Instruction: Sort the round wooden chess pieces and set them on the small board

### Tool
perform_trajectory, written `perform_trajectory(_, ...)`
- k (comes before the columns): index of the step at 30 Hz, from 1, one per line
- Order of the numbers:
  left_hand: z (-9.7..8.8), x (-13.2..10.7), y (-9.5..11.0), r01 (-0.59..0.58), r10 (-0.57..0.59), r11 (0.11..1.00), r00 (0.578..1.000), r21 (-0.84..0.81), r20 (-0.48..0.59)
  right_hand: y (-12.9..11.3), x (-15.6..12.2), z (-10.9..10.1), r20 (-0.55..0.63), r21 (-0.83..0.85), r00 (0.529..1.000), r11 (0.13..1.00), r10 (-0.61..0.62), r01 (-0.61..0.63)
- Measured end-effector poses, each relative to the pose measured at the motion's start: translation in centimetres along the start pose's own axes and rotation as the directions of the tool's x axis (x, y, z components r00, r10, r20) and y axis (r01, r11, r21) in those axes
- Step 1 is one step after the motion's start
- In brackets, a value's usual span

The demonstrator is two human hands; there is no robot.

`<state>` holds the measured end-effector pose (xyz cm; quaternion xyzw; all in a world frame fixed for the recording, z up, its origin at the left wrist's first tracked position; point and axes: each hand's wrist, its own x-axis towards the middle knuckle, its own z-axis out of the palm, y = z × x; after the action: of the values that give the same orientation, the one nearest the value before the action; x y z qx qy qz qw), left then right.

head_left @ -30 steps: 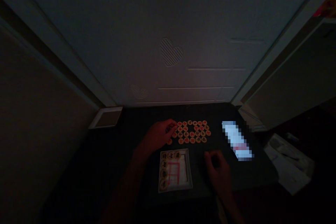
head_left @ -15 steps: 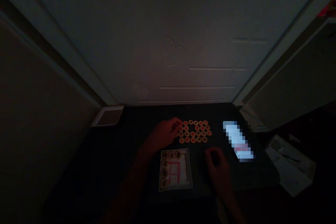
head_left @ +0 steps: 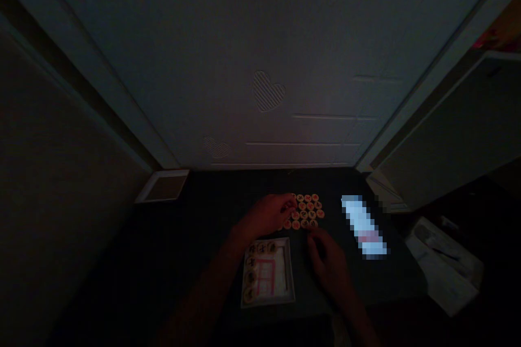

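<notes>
The scene is very dim. Several round wooden game discs [head_left: 308, 210] with red and dark marks lie in rows on a dark table [head_left: 203, 217]. My left hand [head_left: 271, 215] rests on the left part of the rows, fingers curled over discs, covering some. My right hand [head_left: 328, 260] lies just below the rows, fingers bent, nothing visible in it. A shallow white box [head_left: 266, 276] with red lines inside stands between my forearms; several discs line its top and left inner edges.
A blurred pale oblong object [head_left: 363, 226] lies right of the discs. A white lid or tray [head_left: 163, 185] sits at the table's back left corner. A wall with heart shapes rises behind. Pale clutter [head_left: 445, 260] lies at lower right.
My left hand has slid to the right across the rows of discs, covering more of them. My right hand has moved slightly up and left toward the discs.
</notes>
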<state>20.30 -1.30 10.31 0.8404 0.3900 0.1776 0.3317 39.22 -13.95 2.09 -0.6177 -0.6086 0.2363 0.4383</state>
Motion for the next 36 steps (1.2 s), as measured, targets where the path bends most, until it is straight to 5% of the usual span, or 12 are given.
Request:
perform_trajectory(17,-2.0,4.8,-2.6,-0.067,0.075,0.988,0.996,0.141,-0.054,0.3,-0.4,-0.1,-0.087,0.009,0.991,0.995,0.097,-0.096)
perform_trajectory(36,-0.9,7.8,-4.0,-0.032,0.037,0.982,0.999,0.184,-0.025,0.3,-0.8,-0.8,-0.043,0.15,0.971,0.963,0.234,-0.225)
